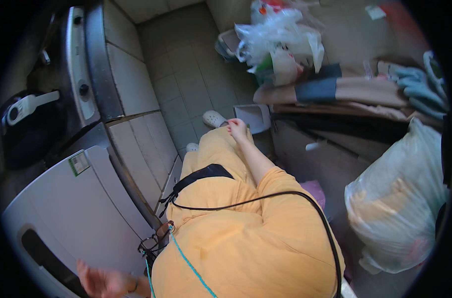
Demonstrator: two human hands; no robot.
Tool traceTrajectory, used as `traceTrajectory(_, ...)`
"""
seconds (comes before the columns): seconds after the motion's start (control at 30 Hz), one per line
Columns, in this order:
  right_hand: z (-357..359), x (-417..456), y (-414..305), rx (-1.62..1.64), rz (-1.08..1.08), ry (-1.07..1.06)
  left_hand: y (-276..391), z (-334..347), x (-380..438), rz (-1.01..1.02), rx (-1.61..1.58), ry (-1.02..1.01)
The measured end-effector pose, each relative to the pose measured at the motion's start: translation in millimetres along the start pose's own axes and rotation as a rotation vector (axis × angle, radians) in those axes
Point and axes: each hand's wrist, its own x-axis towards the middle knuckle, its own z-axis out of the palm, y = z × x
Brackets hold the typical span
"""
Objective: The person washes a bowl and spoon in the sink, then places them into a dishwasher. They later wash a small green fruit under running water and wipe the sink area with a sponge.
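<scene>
At the lower left my left hand [103, 280], slightly blurred, is raised beside a white appliance [80, 197] with a dark recess in its panel. Its fingers are apart and nothing is in them. My right hand [238, 129] hangs in front of my right thigh, fingers curled together, with no object visible in it. Yellow-orange trousers [215, 149] and a matching top [241, 238] cover my body. A pair of eyeglasses [151, 242] hangs at my left side on a turquoise cord [188, 260]. A black cable [248, 201] runs across my front.
A gas stove [82, 67] with a dark wok [36, 134] stands at left. White plastic bags [278, 33] are heaped at the top. A white bin [252, 117] is by my feet. Cardboard [367, 89] and a full translucent bag [397, 205] are at right.
</scene>
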Motion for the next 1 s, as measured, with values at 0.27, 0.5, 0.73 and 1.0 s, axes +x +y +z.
traceTrajectory(0.27,-120.2,29.8,213.0,-0.355,0.244,0.406,-104.5,186.9,-110.8,-0.7,-0.493,-0.876)
traceTrajectory(0.5,-120.7,111.1,264.0,-0.755,-0.006,0.372,-178.4,177.1,-238.6,-1.44,-0.401,-0.826)
traceTrajectory(0.73,-102.8,258.2,349.4,-0.608,0.176,0.432,-246.4,157.2,-427.7,-1.405,0.305,-0.523)
traceTrajectory(1.0,-90.7,349.2,405.2,-0.694,0.331,0.515,-276.3,165.1,-474.3,-1.362,0.434,-0.335)
